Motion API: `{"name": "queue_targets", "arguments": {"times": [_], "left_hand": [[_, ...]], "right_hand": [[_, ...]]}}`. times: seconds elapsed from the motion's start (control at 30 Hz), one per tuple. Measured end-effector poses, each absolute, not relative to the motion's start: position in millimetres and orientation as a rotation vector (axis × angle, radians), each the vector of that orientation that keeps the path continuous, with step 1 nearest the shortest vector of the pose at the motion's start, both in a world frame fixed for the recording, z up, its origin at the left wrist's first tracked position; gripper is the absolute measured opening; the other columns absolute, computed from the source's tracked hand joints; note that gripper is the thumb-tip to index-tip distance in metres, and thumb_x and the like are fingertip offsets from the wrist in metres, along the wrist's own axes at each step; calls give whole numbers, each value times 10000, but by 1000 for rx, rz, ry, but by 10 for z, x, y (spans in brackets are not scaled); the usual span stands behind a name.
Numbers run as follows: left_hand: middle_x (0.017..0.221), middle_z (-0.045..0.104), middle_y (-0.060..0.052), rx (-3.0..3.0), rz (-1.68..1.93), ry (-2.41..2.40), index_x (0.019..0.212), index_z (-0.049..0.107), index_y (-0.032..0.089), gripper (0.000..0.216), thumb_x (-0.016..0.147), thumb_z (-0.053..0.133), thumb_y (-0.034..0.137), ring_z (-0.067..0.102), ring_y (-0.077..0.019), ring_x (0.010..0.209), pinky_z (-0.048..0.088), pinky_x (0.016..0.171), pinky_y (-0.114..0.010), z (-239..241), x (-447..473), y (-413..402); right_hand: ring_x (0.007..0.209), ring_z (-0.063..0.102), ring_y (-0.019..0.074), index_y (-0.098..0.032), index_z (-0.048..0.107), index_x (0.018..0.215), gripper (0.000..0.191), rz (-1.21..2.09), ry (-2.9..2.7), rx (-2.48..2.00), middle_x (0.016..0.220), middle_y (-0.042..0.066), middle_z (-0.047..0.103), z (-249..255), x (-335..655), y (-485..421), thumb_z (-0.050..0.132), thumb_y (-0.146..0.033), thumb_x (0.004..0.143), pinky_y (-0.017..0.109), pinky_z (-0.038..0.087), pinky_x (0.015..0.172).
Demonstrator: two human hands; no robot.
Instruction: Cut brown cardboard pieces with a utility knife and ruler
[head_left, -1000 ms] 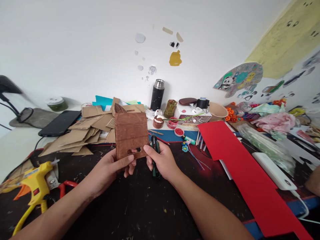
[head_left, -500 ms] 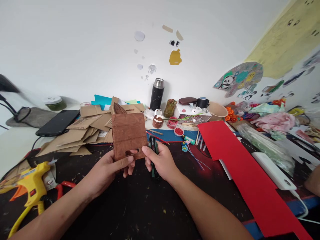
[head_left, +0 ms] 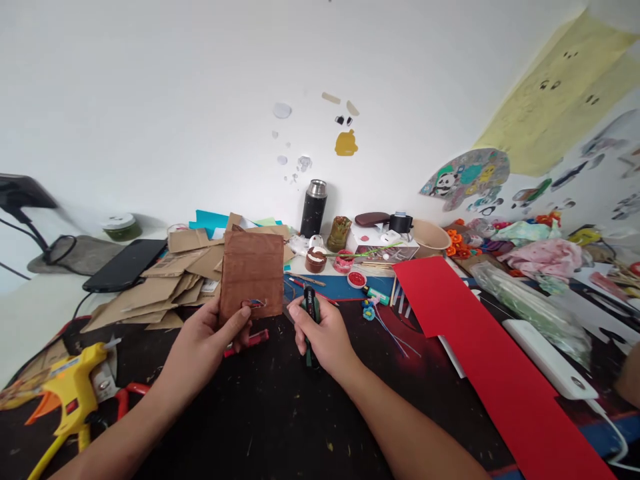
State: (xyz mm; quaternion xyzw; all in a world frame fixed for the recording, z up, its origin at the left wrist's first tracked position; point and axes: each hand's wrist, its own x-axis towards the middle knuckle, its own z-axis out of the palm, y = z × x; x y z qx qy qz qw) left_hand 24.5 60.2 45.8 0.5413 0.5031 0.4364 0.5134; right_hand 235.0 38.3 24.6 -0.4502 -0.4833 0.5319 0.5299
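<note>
My left hand [head_left: 207, 343] grips the lower edge of a brown painted cardboard piece [head_left: 251, 273], held upright above the dark table [head_left: 280, 413]; a small slot is cut near its bottom edge. Just to the right, my right hand [head_left: 325, 333] is closed round a black and green utility knife [head_left: 310, 313], pointing up and apart from the cardboard. A red pen or stick [head_left: 247, 342] lies on the table under the left hand's fingers.
Cardboard scraps [head_left: 170, 280] and a black phone [head_left: 125, 265] lie at the back left. A yellow glue gun [head_left: 67, 393] and red-handled pliers [head_left: 133, 393] sit front left. A red paper sheet [head_left: 480, 340], a white power bank [head_left: 547, 357], a flask [head_left: 313, 208] and paint pots [head_left: 317, 260] stand right and behind.
My right hand has let go of the cardboard's lower right corner and pulled away with the knife. The left hand alone holds the piece, now turned flatter toward me.
</note>
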Motion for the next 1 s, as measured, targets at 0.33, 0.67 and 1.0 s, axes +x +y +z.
{"name": "queue_targets", "arguments": {"times": [0.33,0.67,1.0], "left_hand": [[901,838,-38,1703,992,1259,1213,666,239,528,934,652,687,767,-233,713,606,617,-314,340,263,492],[954,867,-40,2031,1097,1297,1124,681,267,356,991,622,591,827,-244,769,623,648,-284,313,247,459],[845,833,-16,2060,1087,1275,1055,678,292,305,957,650,579,777,-230,649,624,675,-295,363,287,399]], "right_hand": [[600,705,165,-248,750,923,111,762,-1474,-1222,726,-11,753,236,2250,259,718,-352,942,267,565,645],[783,833,201,-248,809,1039,146,610,-1521,-1194,921,34,867,218,2247,262,706,-290,945,273,636,773],[898,855,236,-275,800,1079,144,582,-1598,-1213,1017,53,881,165,2231,253,693,-288,982,311,634,822]]}}
